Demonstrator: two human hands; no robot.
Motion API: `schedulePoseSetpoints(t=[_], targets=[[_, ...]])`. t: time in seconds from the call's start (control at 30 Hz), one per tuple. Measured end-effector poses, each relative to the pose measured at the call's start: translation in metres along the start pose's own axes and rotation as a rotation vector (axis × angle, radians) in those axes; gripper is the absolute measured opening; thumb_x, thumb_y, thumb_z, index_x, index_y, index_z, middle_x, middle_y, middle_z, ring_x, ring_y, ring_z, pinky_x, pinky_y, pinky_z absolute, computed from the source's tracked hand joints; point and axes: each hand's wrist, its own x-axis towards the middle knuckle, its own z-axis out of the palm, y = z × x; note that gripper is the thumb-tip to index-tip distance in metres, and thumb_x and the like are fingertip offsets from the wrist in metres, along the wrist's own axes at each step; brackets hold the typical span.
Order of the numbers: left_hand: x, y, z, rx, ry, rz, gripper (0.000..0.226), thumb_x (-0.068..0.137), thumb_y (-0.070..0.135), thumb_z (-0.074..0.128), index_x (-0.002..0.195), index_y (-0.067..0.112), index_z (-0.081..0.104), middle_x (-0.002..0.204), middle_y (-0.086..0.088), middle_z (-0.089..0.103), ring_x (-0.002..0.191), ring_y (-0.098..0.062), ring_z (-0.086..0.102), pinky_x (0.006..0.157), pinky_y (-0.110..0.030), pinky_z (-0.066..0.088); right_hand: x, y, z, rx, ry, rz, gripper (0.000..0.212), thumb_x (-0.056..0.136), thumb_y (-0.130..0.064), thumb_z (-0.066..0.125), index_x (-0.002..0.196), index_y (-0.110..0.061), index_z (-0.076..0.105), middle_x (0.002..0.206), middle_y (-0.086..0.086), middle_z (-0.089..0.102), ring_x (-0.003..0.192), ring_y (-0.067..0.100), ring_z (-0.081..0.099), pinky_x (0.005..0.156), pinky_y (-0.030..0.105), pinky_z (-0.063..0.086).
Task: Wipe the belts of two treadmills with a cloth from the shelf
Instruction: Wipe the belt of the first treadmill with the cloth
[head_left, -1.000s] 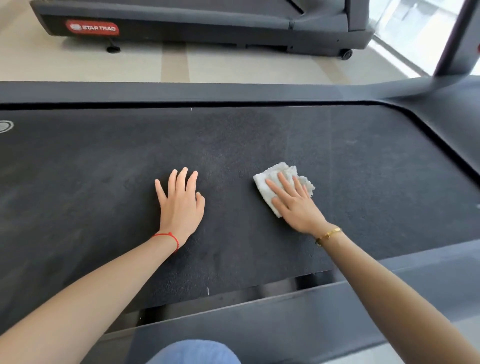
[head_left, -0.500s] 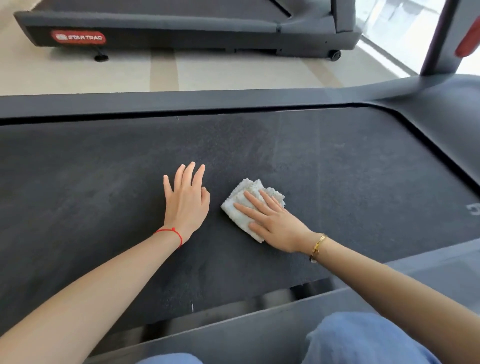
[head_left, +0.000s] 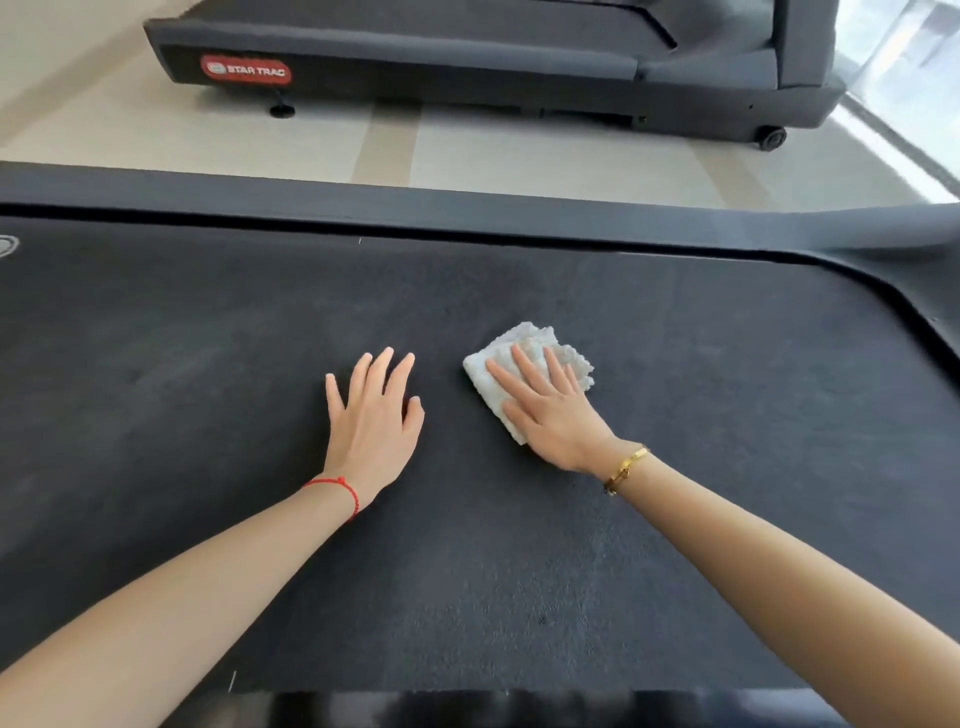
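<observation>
A black treadmill belt (head_left: 727, 415) fills most of the view. A folded white cloth (head_left: 524, 358) lies on it right of centre, and my right hand (head_left: 550, 410) presses flat on the cloth with fingers spread, covering its near half. My left hand (head_left: 371, 421) rests palm down on the bare belt a little to the left of the cloth, fingers apart, holding nothing. A second treadmill (head_left: 467, 67) with a red STAR TRAC label stands across the floor at the top.
The belt's dark side rail (head_left: 467, 208) runs along the far edge and curves at the right into the motor cover (head_left: 924, 270). Beige floor (head_left: 519, 156) separates the two machines. A bright window strip (head_left: 904, 78) lies at the top right.
My right hand slid the cloth left toward my left hand, then back to the right and slightly away. My left hand stayed planted on the belt. The camera shifted.
</observation>
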Motion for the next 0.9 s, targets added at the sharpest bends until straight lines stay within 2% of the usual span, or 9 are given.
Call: schedulePoseSetpoints(t=[0.1,0.17,0.3,0.37,0.5,0.7,0.77,0.83,0.9], targets=[[-0.003,0.002,0.01,0.028,0.009,-0.044,0.053,0.103,0.034,0.034,0.155,0.022,0.027,0.162,-0.001,0.024,0.152,-0.021,0.012,0.121,-0.059,0.01,-0.011,0.023,-0.003,-0.001,-0.018,-0.159,0.05,0.105,-0.041,0.021,0.152,-0.047,0.004,0.163,-0.012,-0.007,0.148,0.021,-0.015,0.117,0.036,-0.011],[-0.004,0.004,0.012,0.061,0.012,-0.049,0.053,0.103,0.034,0.033,0.155,0.021,0.028,0.161,-0.002,0.025,0.152,-0.022,0.013,0.12,-0.06,0.01,0.003,0.05,-0.013,-0.021,0.001,-0.077,0.05,0.106,-0.04,0.022,0.153,-0.044,0.005,0.163,-0.01,-0.006,0.149,0.025,-0.013,0.118,0.037,-0.009],[-0.003,0.009,0.01,0.098,-0.008,-0.077,0.053,0.102,0.033,0.032,0.154,0.021,0.03,0.161,-0.001,0.026,0.151,-0.022,0.015,0.12,-0.06,0.012,0.039,0.081,-0.031,0.009,0.021,0.227,0.051,0.105,-0.037,0.023,0.155,-0.038,0.008,0.165,0.0,-0.004,0.149,0.037,-0.011,0.12,0.047,-0.005],[-0.003,0.011,0.008,0.101,-0.017,-0.086,0.053,0.102,0.033,0.034,0.153,0.021,0.031,0.16,-0.001,0.026,0.151,-0.022,0.015,0.12,-0.06,0.012,0.046,0.07,-0.029,0.01,0.022,0.25,0.052,0.105,-0.039,0.02,0.155,-0.037,0.008,0.164,0.001,-0.005,0.148,0.04,-0.011,0.12,0.05,-0.006],[-0.005,0.014,0.005,0.109,-0.021,-0.09,0.053,0.102,0.031,0.037,0.154,0.02,0.031,0.16,-0.002,0.026,0.151,-0.022,0.015,0.12,-0.06,0.013,0.02,0.028,-0.011,-0.143,0.026,-0.006,0.052,0.105,-0.038,0.016,0.156,-0.033,0.002,0.164,0.003,-0.006,0.147,0.043,-0.008,0.119,0.053,-0.002],[-0.006,0.014,0.005,0.081,0.007,-0.098,0.052,0.102,0.03,0.039,0.152,0.02,0.034,0.16,-0.001,0.028,0.151,-0.021,0.017,0.12,-0.058,0.012,-0.004,0.036,-0.005,-0.038,0.034,-0.258,0.05,0.106,-0.038,0.019,0.154,-0.04,0.007,0.164,-0.006,-0.002,0.15,0.03,-0.009,0.12,0.041,-0.009],[-0.005,0.013,0.007,0.071,0.02,-0.095,0.051,0.102,0.031,0.038,0.152,0.021,0.034,0.16,-0.001,0.029,0.151,-0.021,0.017,0.121,-0.058,0.011,0.018,0.058,-0.013,-0.125,0.076,-0.23,0.05,0.107,-0.032,0.023,0.156,-0.03,0.013,0.164,0.005,0.005,0.149,0.037,0.0,0.119,0.042,-0.007],[-0.005,0.012,0.008,0.065,0.025,-0.089,0.051,0.102,0.031,0.038,0.151,0.021,0.035,0.159,-0.001,0.03,0.151,-0.021,0.019,0.121,-0.059,0.012,0.049,0.077,-0.023,-0.147,0.14,-0.104,0.049,0.107,-0.025,0.028,0.155,-0.019,0.021,0.161,0.015,0.014,0.145,0.048,0.01,0.117,0.047,-0.004],[-0.004,0.011,0.009,0.069,0.036,-0.09,0.051,0.102,0.032,0.037,0.151,0.022,0.035,0.159,-0.001,0.03,0.15,-0.021,0.019,0.121,-0.059,0.012,0.079,0.084,-0.03,-0.117,0.098,0.085,0.05,0.106,-0.032,0.022,0.155,-0.028,0.014,0.163,0.009,0.007,0.147,0.045,0.001,0.118,0.052,-0.002]])
